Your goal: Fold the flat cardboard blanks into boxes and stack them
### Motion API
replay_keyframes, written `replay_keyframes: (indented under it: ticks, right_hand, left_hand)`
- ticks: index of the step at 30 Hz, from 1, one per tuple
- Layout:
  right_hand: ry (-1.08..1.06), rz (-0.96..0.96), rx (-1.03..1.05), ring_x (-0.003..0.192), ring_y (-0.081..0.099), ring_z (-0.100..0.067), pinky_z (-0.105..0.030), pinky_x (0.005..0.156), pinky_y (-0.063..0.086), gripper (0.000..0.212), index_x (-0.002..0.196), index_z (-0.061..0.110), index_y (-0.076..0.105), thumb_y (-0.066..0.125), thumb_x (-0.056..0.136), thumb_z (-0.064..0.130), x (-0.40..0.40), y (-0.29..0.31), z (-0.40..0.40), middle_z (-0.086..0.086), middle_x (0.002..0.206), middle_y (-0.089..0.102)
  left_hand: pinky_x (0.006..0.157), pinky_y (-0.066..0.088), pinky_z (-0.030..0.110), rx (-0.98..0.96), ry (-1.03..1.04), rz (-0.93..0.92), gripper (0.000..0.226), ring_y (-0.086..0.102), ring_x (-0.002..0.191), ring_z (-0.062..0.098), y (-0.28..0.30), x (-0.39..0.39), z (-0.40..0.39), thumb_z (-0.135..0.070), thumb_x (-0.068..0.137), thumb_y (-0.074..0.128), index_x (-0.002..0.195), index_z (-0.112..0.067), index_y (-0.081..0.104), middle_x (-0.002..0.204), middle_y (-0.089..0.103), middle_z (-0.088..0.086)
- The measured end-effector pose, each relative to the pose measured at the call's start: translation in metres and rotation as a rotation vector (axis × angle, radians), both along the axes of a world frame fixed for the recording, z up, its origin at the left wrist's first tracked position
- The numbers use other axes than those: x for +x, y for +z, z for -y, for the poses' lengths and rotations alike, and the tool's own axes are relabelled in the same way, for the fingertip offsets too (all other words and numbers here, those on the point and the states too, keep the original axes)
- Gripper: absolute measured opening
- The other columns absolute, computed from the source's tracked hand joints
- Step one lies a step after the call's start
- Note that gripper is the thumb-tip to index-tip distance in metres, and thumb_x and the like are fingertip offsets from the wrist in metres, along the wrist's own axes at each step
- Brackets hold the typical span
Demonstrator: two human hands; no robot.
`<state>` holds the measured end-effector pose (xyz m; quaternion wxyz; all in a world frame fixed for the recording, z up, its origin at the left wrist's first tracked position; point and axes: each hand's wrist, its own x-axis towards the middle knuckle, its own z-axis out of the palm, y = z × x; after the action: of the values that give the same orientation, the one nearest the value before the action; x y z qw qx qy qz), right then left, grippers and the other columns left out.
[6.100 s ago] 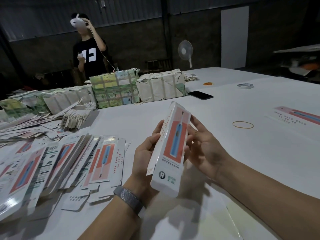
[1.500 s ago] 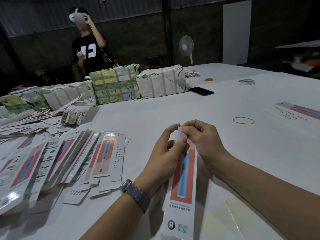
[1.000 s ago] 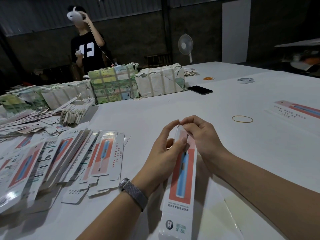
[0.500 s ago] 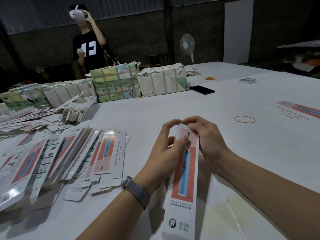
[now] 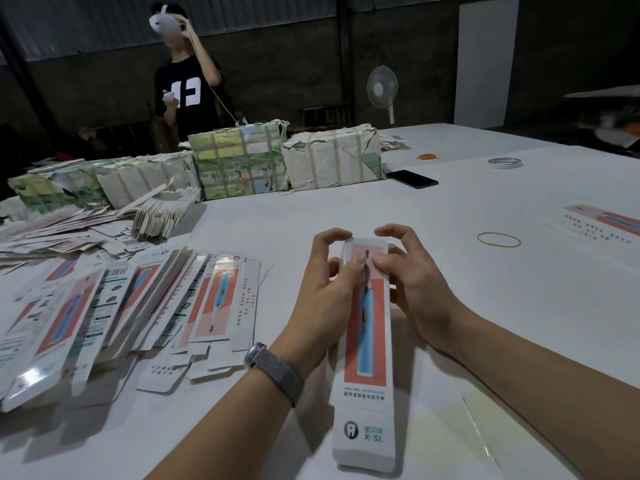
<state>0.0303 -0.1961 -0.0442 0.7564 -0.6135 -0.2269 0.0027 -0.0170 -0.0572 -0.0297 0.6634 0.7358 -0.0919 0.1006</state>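
Observation:
A long, narrow white box (image 5: 365,344) with a red panel and a blue toothbrush picture lies lengthwise in front of me on the white table (image 5: 450,289). My left hand (image 5: 323,292) grips its far end from the left, thumb on top and index finger curled over the end. My right hand (image 5: 412,282) grips the same end from the right, thumb pressing the top face. A spread pile of flat blanks (image 5: 114,306) with the same print lies to the left. One folded box (image 5: 602,225) lies at the far right.
Taped paper bundles (image 5: 239,161) line the back of the table, with loose blanks (image 5: 69,223) heaped before them. A rubber band (image 5: 498,239), a black phone (image 5: 412,178) and a tape roll (image 5: 504,162) lie on the right half. A person (image 5: 188,81) stands behind the bundles.
The far end flap of the box has gone down flat between my fingers. Both index fingers have lifted and spread slightly apart above the closed end. The box stays in place.

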Motion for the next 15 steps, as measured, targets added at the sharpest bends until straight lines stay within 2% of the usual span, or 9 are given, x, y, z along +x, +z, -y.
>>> replay_keyframes:
  ticks: [4,7,9,12,15]
  right_hand:
    - [-0.005,0.013,0.018,0.074,0.068,-0.018,-0.033,0.07,0.06,0.018,0.1,0.045,0.055,0.058,0.086,0.033,0.0003,-0.0012,0.0,0.007,0.08,0.067]
    - [-0.02,-0.004,0.03,0.071,0.066,-0.017,-0.033,0.067,0.058,0.012,0.101,0.031,0.054,0.059,0.096,0.022,0.0007,0.0007,0.0003,0.003,0.079,0.066]
    - [-0.036,-0.026,0.037,0.067,0.064,-0.016,-0.03,0.062,0.056,0.011,0.094,0.025,0.055,0.057,0.099,0.015,0.001,0.0028,0.0018,0.001,0.076,0.064]
    - [-0.036,-0.042,0.05,0.067,0.064,-0.016,-0.029,0.061,0.056,0.02,0.083,0.029,0.059,0.059,0.098,0.017,-0.0002,0.005,0.0026,-0.006,0.08,0.062]
    - [-0.048,-0.048,0.04,0.07,0.066,-0.018,-0.034,0.066,0.058,0.008,0.093,0.027,0.058,0.059,0.098,0.021,-0.0015,0.0037,0.0003,-0.004,0.083,0.067]
  left_hand:
    - [0.061,0.056,0.02,-0.002,0.019,0.027,0.017,0.073,0.066,0.014,-0.0004,0.0003,-0.0002,-0.032,0.105,0.05,0.114,-0.046,0.045,0.096,0.069,0.013]
    - [0.061,0.056,0.02,0.021,0.03,0.04,0.018,0.073,0.068,0.014,-0.0013,0.0007,0.0001,-0.034,0.105,0.05,0.113,-0.049,0.045,0.095,0.069,0.011]
    - [0.061,0.056,0.02,0.04,0.036,0.047,0.018,0.073,0.068,0.014,-0.0023,0.0007,0.0012,-0.035,0.104,0.05,0.112,-0.051,0.045,0.093,0.068,0.011]
    - [0.06,0.056,0.02,0.039,0.04,0.055,0.018,0.073,0.068,0.013,-0.0027,0.0006,0.0025,-0.036,0.104,0.05,0.112,-0.051,0.045,0.093,0.068,0.01]
    - [0.06,0.055,0.019,0.029,0.05,0.056,0.019,0.074,0.069,0.013,-0.0021,0.0005,0.0021,-0.036,0.104,0.05,0.112,-0.052,0.045,0.095,0.068,0.009]
